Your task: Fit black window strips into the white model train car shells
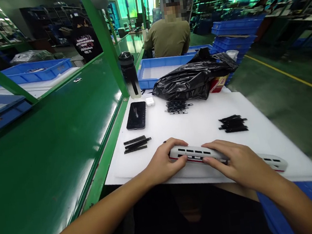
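Between my two hands is a white toy train car with dark windows and a red stripe along its lower side. My left hand pinches its left end, thumb in front and fingers behind. Gripping the right part is my right hand, its thumb near the lower windows. A second white toy train car lies on the white foam sheet, partly hidden by my right hand. Thin black strips lie left of my hands. Further right is another pile of black strips, with small black frames behind.
A phone, an earbud case and a bottle stand along the left edge. A black plastic bag and a blue tray are at the back. A green partition runs along the left; a person sits ahead.
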Demonstrator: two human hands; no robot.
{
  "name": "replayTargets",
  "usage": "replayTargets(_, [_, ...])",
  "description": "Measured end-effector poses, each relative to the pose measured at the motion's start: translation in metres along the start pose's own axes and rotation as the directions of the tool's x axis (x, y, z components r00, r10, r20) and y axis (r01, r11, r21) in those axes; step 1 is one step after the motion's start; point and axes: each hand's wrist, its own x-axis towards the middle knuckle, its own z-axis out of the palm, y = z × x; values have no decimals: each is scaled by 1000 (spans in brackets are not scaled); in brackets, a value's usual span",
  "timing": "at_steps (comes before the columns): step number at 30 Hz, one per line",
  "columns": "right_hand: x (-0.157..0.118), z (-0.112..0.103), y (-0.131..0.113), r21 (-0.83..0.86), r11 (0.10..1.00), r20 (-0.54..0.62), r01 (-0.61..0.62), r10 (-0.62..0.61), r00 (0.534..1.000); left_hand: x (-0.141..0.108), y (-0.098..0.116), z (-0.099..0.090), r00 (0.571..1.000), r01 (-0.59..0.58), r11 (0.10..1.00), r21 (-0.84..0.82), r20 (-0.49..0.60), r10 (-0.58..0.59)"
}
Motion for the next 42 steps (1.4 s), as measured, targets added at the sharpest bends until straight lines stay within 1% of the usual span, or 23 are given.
replayTargets(3, [-4, 3, 0, -19, 993, -98, 113, -114, 989, 3, 0, -1, 995, 101, 994, -45, -9, -102])
replayTargets(6, [-7, 10, -1, -46, 975, -197, 217, -221, 955, 6, -3, 1, 975, 223, 955, -197, 19, -223])
replayTargets(8, [-9, 16, -2, -66, 965, -213, 253, -261, 942, 7, -5, 3, 963, 268, 918, -292, 41, -268])
replayTargets(10, [-9, 23, -2, -80, 964, -227, 254, -266, 937, 8, -8, 5, 962, 267, 896, -355, 41, -270])
replayTargets(14, [-8, 30, -4, -76, 976, -262, 206, -219, 940, 10, -11, 6, 965, 250, 862, -441, 46, -257])
replayTargets(18, [-6, 29, -7, -80, 980, -260, 184, -199, 945, 10, -12, 5, 965, 251, 851, -461, 50, -257])
replayTargets(23, [-2, 22, 0, -77, 969, -252, 235, -247, 936, 8, -11, 6, 964, 260, 857, -445, 72, -255])
replayTargets(25, [3, 17, 6, -55, 971, -208, 235, -241, 948, 7, -9, 6, 972, 231, 870, -435, 62, -227])
replayTargets(27, [10, 10, 11, -13, 979, -133, 202, -202, 970, 7, -9, 5, 981, 189, 892, -411, 40, -190])
replayTargets(29, [22, 0, 15, 53, 990, -17, 132, -131, 991, 7, -9, 4, 985, 170, 902, -396, 50, -164])
replayTargets(31, [36, -12, 18, 141, 988, 126, 66, -84, 988, 7, -10, 4, 984, 175, 896, -408, 77, -158])
replayTargets(32, [44, -19, 18, 185, 982, 215, 47, -87, 973, 7, -10, 4, 983, 183, 890, -418, 87, -161])
replayTargets(33, [52, -26, 19, 220, 975, 304, 40, -107, 947, 7, -11, 4, 982, 190, 887, -422, 92, -167])
replayTargets(35, [70, -37, 21, 250, 967, 476, 49, -167, 864, 7, -12, 4, 981, 196, 898, -394, 85, -176])
replayTargets(36, [79, -41, 23, 252, 966, 545, 53, -187, 817, 7, -12, 4, 981, 195, 910, -367, 78, -178])
replayTargets(37, [89, -44, 26, 245, 968, 589, 52, -192, 785, 7, -12, 4, 981, 193, 920, -341, 72, -179])
replayTargets(38, [100, -44, 30, 213, 976, 594, 52, -172, 786, 7, -12, 4, 982, 191, 929, -317, 68, -178])
replayTargets(39, [111, -42, 35, 154, 987, 557, 52, -131, 820, 8, -12, 4, 982, 190, 935, -299, 66, -178])
replayTargets(40, [122, -38, 40, 80, 996, 487, 46, -79, 870, 8, -13, 4, 981, 191, 938, -289, 66, -180])
replayTargets(41, [133, -32, 46, -20, 999, 375, 36, -26, 927, 8, -13, 4, 981, 194, 938, -286, 66, -183])
replayTargets(42, [144, -25, 52, -104, 994, 268, 21, 8, 963, 8, -14, 5, 980, 196, 938, -287, 65, -186])
